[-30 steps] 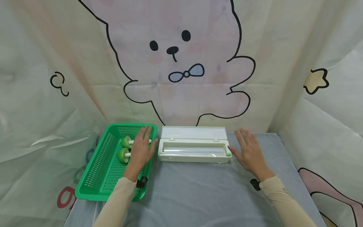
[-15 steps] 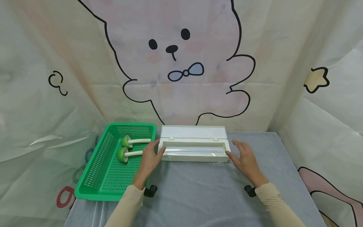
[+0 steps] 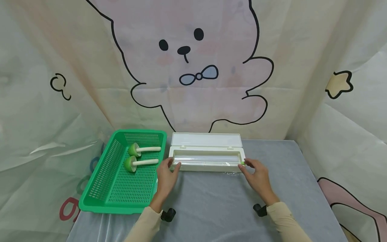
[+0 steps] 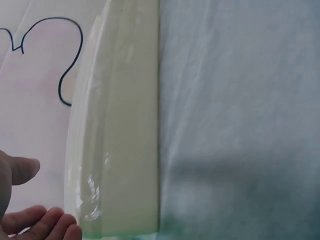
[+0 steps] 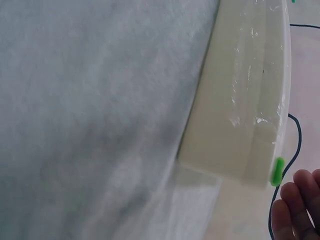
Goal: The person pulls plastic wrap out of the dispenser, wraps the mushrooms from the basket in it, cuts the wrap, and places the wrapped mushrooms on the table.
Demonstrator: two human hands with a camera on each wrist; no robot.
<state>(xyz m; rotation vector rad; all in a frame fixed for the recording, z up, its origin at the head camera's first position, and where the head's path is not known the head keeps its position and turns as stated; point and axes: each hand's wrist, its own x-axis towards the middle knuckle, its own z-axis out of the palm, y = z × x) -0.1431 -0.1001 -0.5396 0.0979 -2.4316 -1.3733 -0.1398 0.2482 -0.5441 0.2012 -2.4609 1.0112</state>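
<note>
White wrap box [image 3: 207,161]: on surface [image 3: 211,205], lid open, beside green basket [image 3: 99,188]. Left hand [image 3: 165,177] and right hand [image 3: 257,174], fingers relaxed, touch its ends. Risk: box likely slides; loose film may snag.

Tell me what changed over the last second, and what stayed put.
The left hand came out of the green basket and moved right to the left end of the white cling film dispenser. The right hand moved in toward its right end, fingers by the green slider. Both now touch the ends; a firm grip is not clear. The dispenser, its open lid, the basket and the two green-headed tools stayed in place.
</note>
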